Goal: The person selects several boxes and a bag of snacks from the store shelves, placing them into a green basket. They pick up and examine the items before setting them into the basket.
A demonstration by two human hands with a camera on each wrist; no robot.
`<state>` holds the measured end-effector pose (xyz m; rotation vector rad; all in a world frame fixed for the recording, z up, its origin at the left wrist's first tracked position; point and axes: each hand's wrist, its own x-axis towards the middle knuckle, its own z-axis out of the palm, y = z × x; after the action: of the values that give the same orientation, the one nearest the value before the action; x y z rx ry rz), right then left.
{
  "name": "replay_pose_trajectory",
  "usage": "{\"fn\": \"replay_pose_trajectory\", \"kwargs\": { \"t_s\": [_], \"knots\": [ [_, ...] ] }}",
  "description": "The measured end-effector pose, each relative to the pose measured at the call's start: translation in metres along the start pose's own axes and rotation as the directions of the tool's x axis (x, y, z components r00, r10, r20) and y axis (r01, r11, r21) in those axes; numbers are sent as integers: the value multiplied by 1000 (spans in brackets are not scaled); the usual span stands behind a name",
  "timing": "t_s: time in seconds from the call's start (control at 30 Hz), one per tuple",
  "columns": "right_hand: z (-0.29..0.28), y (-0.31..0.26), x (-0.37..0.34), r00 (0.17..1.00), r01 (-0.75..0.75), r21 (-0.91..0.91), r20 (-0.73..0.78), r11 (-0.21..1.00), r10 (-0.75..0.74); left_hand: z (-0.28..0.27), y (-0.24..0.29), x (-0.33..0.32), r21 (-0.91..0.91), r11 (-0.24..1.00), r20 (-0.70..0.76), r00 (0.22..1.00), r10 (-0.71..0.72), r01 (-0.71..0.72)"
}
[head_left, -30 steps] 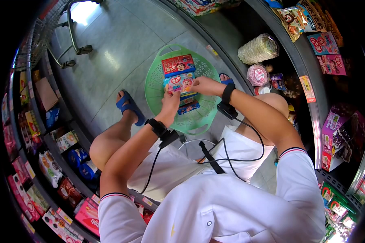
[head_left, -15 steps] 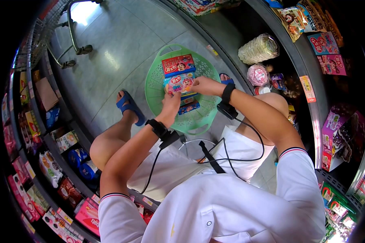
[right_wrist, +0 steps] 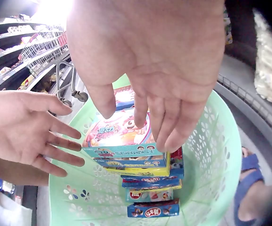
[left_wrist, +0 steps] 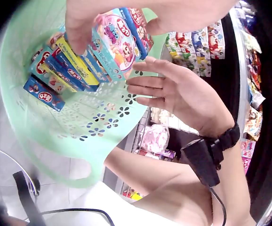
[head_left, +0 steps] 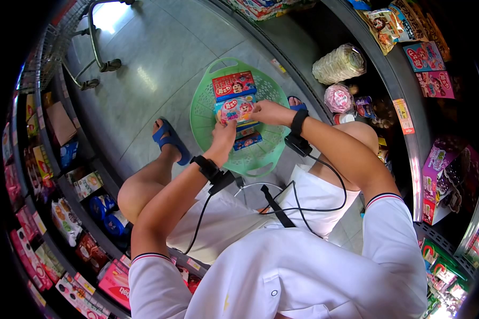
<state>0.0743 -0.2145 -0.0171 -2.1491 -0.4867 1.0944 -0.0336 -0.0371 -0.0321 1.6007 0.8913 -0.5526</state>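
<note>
A green perforated plastic basket (head_left: 205, 135) holds a row of candy boxes. A red box (head_left: 234, 85) lies at its far end, and a light blue box (head_left: 235, 109) with a cartoon face lies nearer. My left hand (head_left: 224, 139) is at the left near corner of the light blue box, its fingers loosely extended in the right wrist view. Across from it, my right hand (head_left: 271, 114) has its fingertips at the box's right side, fingers nearly straight. Several thinner boxes (right_wrist: 148, 181), blue, yellow and teal, lie on the near side, partly covered by the light blue one.
Shelves of packaged snacks (head_left: 90, 183) run along the left. At the right, a dark shelf (head_left: 388, 69) carries bags and boxes, with a wrapped stack (head_left: 339, 63) low down. A metal cart (head_left: 98, 50) stands at the upper left. Sandalled feet (head_left: 170, 141) flank the basket.
</note>
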Motion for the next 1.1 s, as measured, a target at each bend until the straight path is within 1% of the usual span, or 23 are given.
{"fn": "replay_pose_trajectory", "kwargs": {
  "t_s": [0.03, 0.13, 0.23, 0.33, 0.43, 0.53, 0.73, 0.93, 1.1],
  "knots": [
    [0, -1, -1, 1000, -1, -3, -2, 1000, 1, -1, -1, 2, 33, 999, 30, 999, -9, 8],
    [-2, -3, -3, 1000, 6, -9, 13, 1000, -6, 0, -6, 4, 25, 1000, 17, 1000, -8, 7],
    [-2, -4, -3, 1000, 2, -10, 12, 1000, -2, 0, -8, 5, 15, 999, 29, 999, -35, 35],
    [0, -2, 0, 1000, 3, 8, 9, 1000, -3, -1, -9, 1, 8, 999, 72, 997, -42, 41],
    [2, 0, 0, 999, 25, 28, -27, 999, -24, 2, -10, 2, 5, 997, 54, 995, -79, 79],
    [1, 2, 3, 1000, 2, -3, 22, 1000, -2, 0, -1, -7, -37, 995, 108, 990, -85, 90],
    [3, 4, 3, 1000, 22, 18, -14, 1000, -22, -1, 8, -17, -58, 990, 103, 987, -126, 133],
    [1, 1, 2, 1000, 10, 2, 10, 1000, -10, 0, 3, -13, -87, 988, 134, 984, -114, 127],
    [0, -3, -2, 1000, 2, 2, 3, 1000, -2, 2, 0, -9, -93, 983, 117, 982, -146, 157]
  ]
}}
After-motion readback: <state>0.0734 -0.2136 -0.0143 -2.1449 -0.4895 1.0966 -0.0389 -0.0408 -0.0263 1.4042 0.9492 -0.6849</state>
